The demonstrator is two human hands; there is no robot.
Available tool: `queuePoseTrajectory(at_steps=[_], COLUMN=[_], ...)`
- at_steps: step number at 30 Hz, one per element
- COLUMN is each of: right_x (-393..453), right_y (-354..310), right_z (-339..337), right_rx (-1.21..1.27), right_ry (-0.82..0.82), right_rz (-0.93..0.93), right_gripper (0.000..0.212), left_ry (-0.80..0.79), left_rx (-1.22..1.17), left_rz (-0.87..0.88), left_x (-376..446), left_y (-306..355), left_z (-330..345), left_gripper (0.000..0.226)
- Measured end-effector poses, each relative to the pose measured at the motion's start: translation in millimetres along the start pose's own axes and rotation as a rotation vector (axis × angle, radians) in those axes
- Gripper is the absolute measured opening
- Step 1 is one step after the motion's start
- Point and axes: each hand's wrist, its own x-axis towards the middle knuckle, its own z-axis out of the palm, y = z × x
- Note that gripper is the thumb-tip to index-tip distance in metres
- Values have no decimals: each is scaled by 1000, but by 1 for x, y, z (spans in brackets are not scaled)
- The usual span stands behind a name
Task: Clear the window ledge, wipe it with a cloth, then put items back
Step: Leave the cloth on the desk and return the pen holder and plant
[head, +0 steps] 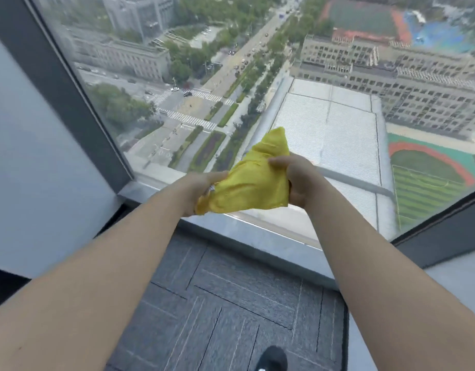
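Both hands clenched on yellow cloth [247, 180]: left hand [197, 192] near-left end, right hand [297, 180] right. Cloth above bare ledge [257, 236]; ledge lies directly below grip.

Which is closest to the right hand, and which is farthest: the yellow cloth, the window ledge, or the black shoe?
1. Yellow cloth: held in the right hand, and in the left hand too.
2. Window ledge: just below the hands, along the glass.
3. Black shoe: far down on the carpet, at the picture's bottom edge.
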Motion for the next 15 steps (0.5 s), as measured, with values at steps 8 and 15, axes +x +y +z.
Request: queuePoseTrajectory(at_steps=[8, 15], right_x=[-28, -84], right_y=[5, 56], right_z=[194, 339], right_rx=[-216, -421], right_ry=[-371, -724], right_rz=[84, 119], right_gripper=[20, 21], left_ry=[251, 814], left_rx=[-346, -648], left_rz=[41, 383], left_x=[-133, -249], left_y=[-34, -107], left_z=[-151, -242], left_gripper=[29, 5])
